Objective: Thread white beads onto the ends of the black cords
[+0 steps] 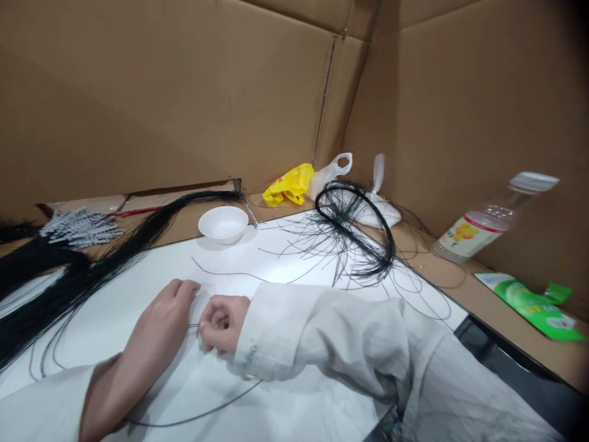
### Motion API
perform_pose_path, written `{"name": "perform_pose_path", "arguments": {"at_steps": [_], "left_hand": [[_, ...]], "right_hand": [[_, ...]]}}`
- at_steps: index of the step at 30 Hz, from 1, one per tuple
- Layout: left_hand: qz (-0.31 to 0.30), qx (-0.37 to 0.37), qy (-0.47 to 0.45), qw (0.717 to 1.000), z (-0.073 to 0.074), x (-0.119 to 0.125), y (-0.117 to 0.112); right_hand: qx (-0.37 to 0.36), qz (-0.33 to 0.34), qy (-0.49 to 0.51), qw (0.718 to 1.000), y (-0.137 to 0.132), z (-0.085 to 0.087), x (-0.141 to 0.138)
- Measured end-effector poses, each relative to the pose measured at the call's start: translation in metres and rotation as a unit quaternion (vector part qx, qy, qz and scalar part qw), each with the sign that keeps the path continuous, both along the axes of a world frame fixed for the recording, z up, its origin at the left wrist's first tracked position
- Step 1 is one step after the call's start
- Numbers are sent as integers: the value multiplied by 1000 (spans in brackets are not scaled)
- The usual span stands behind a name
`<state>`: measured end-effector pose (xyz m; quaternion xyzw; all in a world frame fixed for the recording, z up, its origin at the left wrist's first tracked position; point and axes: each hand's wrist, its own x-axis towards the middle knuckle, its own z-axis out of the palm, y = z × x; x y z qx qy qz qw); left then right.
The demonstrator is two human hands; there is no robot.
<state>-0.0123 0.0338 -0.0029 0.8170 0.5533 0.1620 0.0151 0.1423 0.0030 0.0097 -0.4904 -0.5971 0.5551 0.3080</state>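
My left hand (161,322) lies on the white sheet (276,258), fingers curled down and pinched on a thin black cord (230,273). My right hand (223,322) sits right beside it, curled in a loose fist that pinches the same cord near its fingertips. Both arms wear white sleeves. A thick bundle of black cords (69,276) stretches along the left side of the sheet. A looped coil of black cords (359,230) lies on the far right of the sheet, with loose strands spread around it.
A white bowl (223,223) stands behind the hands. Cardboard walls (184,92) enclose the desk. A yellow bag (289,184), white plastic bags (368,190), a tilted plastic bottle (488,221), a green packet (534,304) and a pile of white tags (80,226) lie around the edges.
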Motion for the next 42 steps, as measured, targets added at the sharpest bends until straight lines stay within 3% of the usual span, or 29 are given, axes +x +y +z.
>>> {"name": "perform_pose_path", "arguments": {"at_steps": [3, 8, 13, 16, 25, 32, 35, 42], "left_hand": [[56, 6, -91, 994, 2, 3, -19], [106, -68, -178, 976, -5, 0, -51], [141, -118, -218, 959, -10, -7, -57], [153, -124, -246, 949, -12, -10, -57], [85, -217, -382, 895, 0, 6, -67], [72, -289, -527, 796, 8, 16, -65], [69, -305, -559, 768, 10, 16, -63], [59, -295, -555, 775, 12, 17, -65]], "right_hand": [[46, -3, -36, 998, -2, 2, 2], [79, -1, -57, 995, -3, 1, 2], [119, 7, -58, 991, -3, 0, 2], [108, 7, -39, 993, -4, -1, 1], [56, 32, 22, 998, -5, -3, 4], [5, 29, 30, 999, -3, -5, 5], [-9, 25, 29, 999, -3, -5, 3], [-7, 11, 23, 1000, -4, -5, 1]]}}
